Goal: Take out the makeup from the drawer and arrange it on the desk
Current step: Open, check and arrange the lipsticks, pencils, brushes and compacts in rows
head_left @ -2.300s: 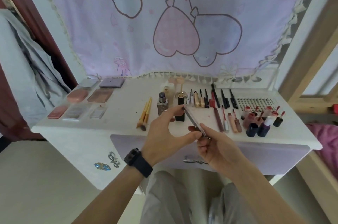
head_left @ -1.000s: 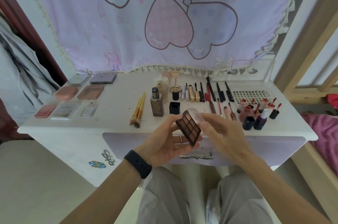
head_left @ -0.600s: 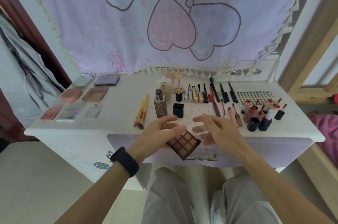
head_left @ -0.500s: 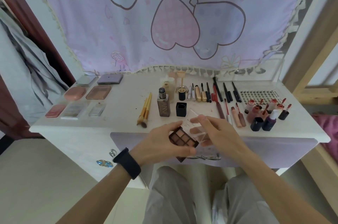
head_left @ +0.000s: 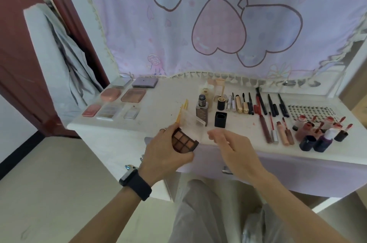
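Note:
My left hand [head_left: 165,153] grips a brown eyeshadow palette [head_left: 183,142] with its clear lid [head_left: 193,124] flipped open, held just above the front edge of the white desk [head_left: 151,121]. My right hand [head_left: 231,146] hovers beside it to the right, fingers loosely spread and holding nothing. The lilac drawer front [head_left: 288,171] below the desktop is pushed in. Compacts and palettes [head_left: 123,101] lie in rows at the desk's left.
Brushes [head_left: 181,111], a foundation bottle [head_left: 202,108], a black cap [head_left: 220,119], mascaras and pencils [head_left: 256,103], lip glosses [head_left: 278,131] and small bottles [head_left: 319,133] fill the desk's middle and right. A curtain hangs behind; grey clothing [head_left: 59,64] hangs left.
My right hand has let go of the clear lid and drawn back to the right. My left hand has carried the open palette leftward, over the desk's edge.

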Demonstrator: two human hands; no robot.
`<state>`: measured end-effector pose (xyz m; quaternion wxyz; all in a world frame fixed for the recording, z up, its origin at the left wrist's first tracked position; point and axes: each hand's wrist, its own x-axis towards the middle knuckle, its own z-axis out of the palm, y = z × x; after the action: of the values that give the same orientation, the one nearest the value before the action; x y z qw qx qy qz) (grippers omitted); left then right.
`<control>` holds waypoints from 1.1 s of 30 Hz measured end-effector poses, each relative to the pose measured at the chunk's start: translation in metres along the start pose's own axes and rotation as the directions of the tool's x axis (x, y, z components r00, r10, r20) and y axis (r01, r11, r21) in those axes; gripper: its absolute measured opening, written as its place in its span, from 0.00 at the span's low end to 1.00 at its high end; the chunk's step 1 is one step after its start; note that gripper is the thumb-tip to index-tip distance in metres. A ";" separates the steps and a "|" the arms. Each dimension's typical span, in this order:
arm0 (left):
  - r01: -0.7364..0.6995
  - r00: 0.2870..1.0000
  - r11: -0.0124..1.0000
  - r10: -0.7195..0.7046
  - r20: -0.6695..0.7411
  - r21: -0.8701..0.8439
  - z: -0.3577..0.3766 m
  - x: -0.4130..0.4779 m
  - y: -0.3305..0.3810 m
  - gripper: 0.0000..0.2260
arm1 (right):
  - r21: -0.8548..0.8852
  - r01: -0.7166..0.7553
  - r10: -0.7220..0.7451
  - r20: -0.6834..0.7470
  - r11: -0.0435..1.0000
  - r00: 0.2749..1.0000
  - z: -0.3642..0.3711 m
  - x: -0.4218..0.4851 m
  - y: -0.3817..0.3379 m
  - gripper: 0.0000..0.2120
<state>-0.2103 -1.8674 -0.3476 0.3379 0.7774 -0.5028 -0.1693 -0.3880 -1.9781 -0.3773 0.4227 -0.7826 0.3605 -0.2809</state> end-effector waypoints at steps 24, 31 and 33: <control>0.342 0.938 0.935 -0.334 -0.088 0.097 0.013 0.263 -0.013 0.32 | -0.591 0.599 -0.556 0.284 0.540 0.781 0.040 0.048 0.060 0.19; 0.308 0.942 0.938 -0.277 -0.189 0.158 0.045 0.287 -0.013 0.32 | -0.570 0.611 -0.571 0.277 0.550 0.773 0.041 0.050 0.061 0.18; 0.305 0.940 0.936 -0.267 -0.211 0.174 0.051 0.289 -0.015 0.32 | -0.564 0.613 -0.582 0.264 0.554 0.769 0.042 0.050 0.061 0.18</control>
<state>-0.1046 -2.1409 -0.3728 0.2728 0.8853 -0.3653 -0.0919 -0.3478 -2.0223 -0.4437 0.0284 -0.9573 0.1347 -0.2540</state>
